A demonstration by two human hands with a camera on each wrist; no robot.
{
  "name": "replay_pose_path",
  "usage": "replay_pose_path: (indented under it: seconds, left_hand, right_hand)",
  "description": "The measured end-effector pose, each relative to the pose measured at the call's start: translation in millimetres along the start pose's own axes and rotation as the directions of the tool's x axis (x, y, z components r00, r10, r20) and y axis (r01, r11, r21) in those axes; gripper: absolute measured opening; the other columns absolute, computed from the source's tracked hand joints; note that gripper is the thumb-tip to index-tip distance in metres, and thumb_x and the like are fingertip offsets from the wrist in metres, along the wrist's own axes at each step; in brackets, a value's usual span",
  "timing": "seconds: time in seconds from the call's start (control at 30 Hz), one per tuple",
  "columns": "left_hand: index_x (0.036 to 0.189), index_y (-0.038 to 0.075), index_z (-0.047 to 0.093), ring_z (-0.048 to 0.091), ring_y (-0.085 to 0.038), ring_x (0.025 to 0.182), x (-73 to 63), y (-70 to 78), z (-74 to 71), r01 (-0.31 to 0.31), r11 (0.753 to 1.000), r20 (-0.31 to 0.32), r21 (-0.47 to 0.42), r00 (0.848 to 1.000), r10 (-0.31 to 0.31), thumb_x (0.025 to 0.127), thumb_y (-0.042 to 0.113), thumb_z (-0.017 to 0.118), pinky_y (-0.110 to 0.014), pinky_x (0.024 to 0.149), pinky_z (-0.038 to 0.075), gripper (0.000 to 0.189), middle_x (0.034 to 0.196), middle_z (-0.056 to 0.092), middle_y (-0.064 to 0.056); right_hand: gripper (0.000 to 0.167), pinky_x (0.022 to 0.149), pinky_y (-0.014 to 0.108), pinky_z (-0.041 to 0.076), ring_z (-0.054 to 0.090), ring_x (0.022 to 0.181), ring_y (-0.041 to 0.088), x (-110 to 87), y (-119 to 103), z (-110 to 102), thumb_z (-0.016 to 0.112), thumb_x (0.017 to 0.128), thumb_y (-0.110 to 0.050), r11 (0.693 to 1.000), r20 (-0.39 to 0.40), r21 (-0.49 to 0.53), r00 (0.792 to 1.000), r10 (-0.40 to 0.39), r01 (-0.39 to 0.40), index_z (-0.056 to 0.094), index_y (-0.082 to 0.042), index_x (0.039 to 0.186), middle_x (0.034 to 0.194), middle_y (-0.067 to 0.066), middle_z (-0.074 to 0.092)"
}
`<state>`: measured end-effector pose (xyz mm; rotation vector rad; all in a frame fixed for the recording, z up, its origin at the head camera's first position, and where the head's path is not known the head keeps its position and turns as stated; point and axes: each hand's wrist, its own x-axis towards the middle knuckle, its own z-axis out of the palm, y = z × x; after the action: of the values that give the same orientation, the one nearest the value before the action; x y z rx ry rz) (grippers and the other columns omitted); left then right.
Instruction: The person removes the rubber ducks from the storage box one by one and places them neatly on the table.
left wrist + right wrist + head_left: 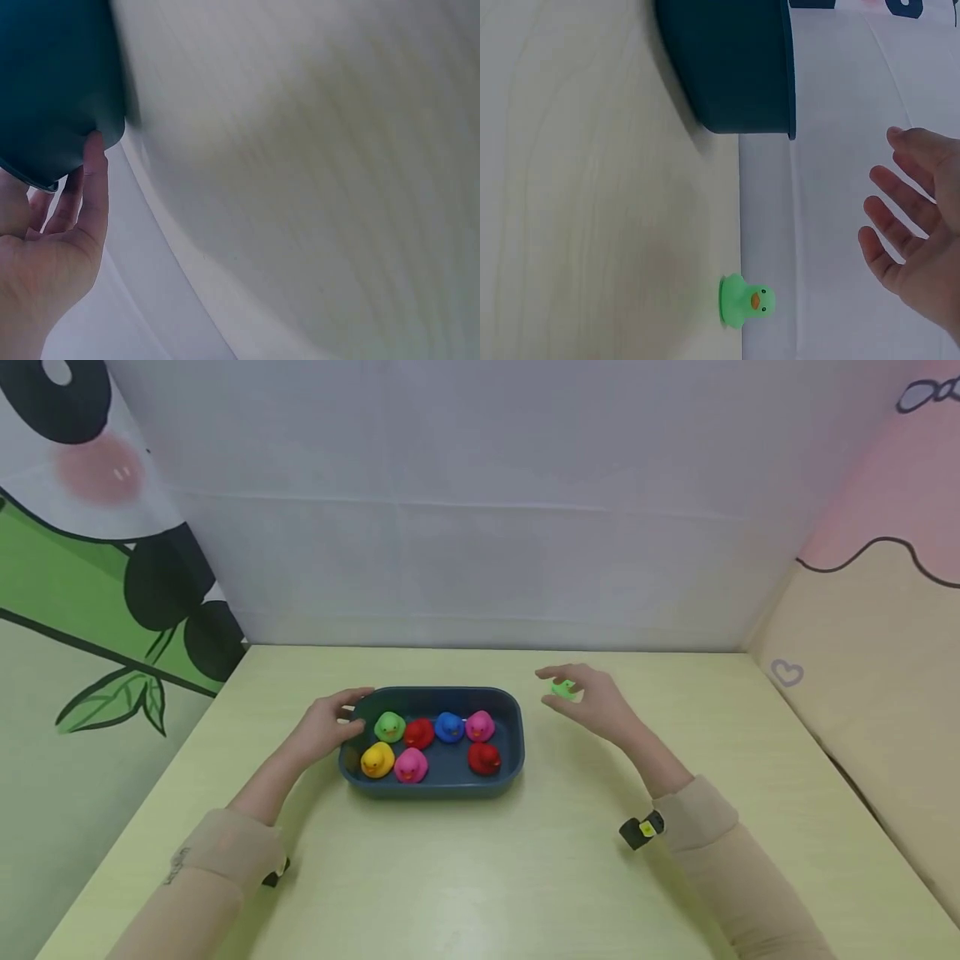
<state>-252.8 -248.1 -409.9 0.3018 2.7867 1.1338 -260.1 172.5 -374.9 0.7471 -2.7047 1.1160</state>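
A dark blue-green tray (450, 791) stands on the table with several small rubber ducks in it. My left hand (324, 727) grips its left end, thumb over the rim and fingers against the outer wall (60, 75). To the right of the tray a light green rubber duck (739, 300) sits upright on the table. Above this duck hovers my right hand (588, 700), fingers spread and relaxed, holding nothing. In the head view the hand partly covers the green duck (564, 690); the right wrist view shows the two apart.
Inside the tray are a green duck (390, 727), a blue duck (449, 727), a yellow duck (377, 761), two red ones and two pink ones. A white cloth wall (480, 568) closes off the table's (465, 877) far edge. Printed panels flank both sides.
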Motion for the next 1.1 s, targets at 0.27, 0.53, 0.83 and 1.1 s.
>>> replay_pose_path:
  seconds: [0.27, 0.53, 0.83, 1.1]
  left_hand:
    - [0.142, 0.011, 0.041, 0.051, -0.042, 0.115, -0.9, 0.7, -0.2, 0.007, 1.000, 0.001, -0.006, 1.000, -0.007, 0.090, 0.009, 0.056, -0.042, 0.083, 0.055, 0.055, 0.137, 0.045, -0.025]
    - [0.142, 0.011, 0.042, 0.051, -0.042, 0.115, -0.8, 0.8, 0.0, 0.006, 1.000, -0.004, -0.010, 1.000, -0.006, 0.090, 0.008, 0.056, -0.042, 0.082, 0.055, 0.054, 0.136, 0.046, -0.024]
    - [0.142, 0.012, 0.042, 0.051, -0.040, 0.115, -1.1, 2.3, -0.4, 0.025, 1.000, -0.004, -0.020, 1.000, -0.025, 0.090, 0.009, 0.056, -0.039, 0.080, 0.055, 0.055, 0.137, 0.045, -0.024]
    - [0.142, 0.011, 0.042, 0.051, -0.042, 0.115, -2.5, 3.5, -1.1, 0.009, 1.000, 0.001, -0.013, 1.000, -0.009, 0.090, 0.008, 0.056, -0.040, 0.081, 0.055, 0.055, 0.136, 0.046, -0.025]
  right_hand:
    - [0.035, 0.081, 0.038, 0.052, 0.060, 0.099, 0.020, -7.0, -11.9, 21.3, 0.070, 0.085, -0.021, 0.998, 0.005, 0.030, 0.999, -0.053, 0.053, 0.065, -0.016, 0.120, 0.116, -0.002, 0.066]
    - [0.034, 0.076, 0.039, 0.052, 0.060, 0.096, 0.028, -11.7, -17.7, 41.4, 0.072, 0.083, -0.019, 0.992, 0.011, 0.082, 0.995, -0.096, 0.095, 0.067, -0.013, 0.116, 0.114, 0.000, 0.068]
    - [0.033, 0.078, 0.038, 0.051, 0.056, 0.100, 0.025, -12.0, -17.4, 59.1, 0.075, 0.080, -0.021, 0.995, 0.093, 0.046, 0.991, -0.097, 0.093, 0.069, -0.014, 0.112, 0.111, 0.001, 0.068]
    - [0.030, 0.081, 0.041, 0.048, 0.054, 0.100, 0.029, -4.3, -21.1, 61.3, 0.074, 0.081, -0.019, 0.993, 0.237, 0.016, 0.964, -0.119, 0.119, 0.071, -0.013, 0.111, 0.107, 0.004, 0.070]
